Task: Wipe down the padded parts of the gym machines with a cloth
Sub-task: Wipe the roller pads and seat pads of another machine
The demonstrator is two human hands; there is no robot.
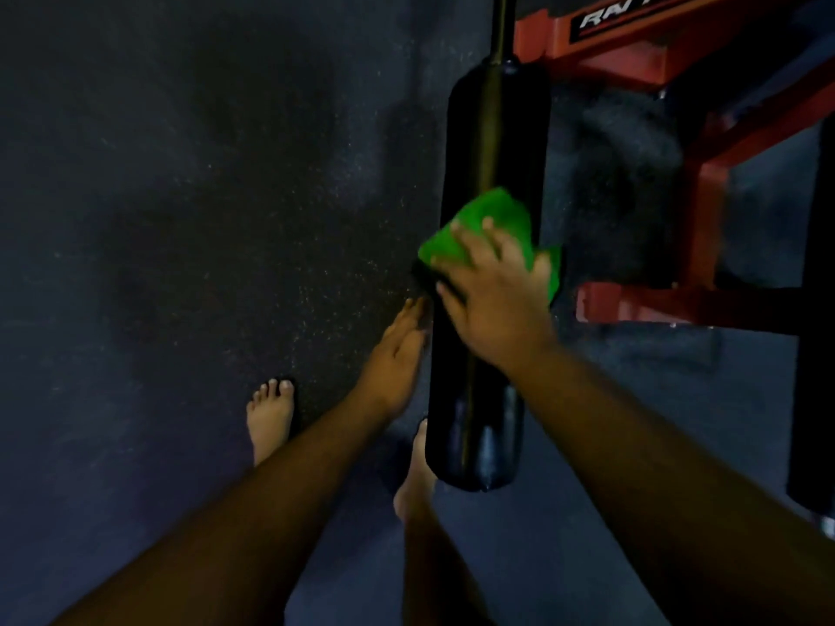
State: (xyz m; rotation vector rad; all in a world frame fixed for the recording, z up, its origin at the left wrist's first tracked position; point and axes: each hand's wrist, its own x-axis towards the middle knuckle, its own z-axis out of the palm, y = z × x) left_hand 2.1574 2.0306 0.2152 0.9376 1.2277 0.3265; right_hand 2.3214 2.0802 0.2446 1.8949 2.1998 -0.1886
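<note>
Cloth [488, 228], bright green, sits midway along the black roller pad [488, 142] right of centre, and I have my right hand [492, 300] spread flat over it, fingers nearly straight, pressing so it rubs the padding. My left hand [397, 350] lies open against the pad's left side, I'd say to steady it, beside the red frame [705, 183].

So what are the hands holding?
The right hand presses a green cloth flat against the black pad. The left hand only touches the pad's side.
</note>
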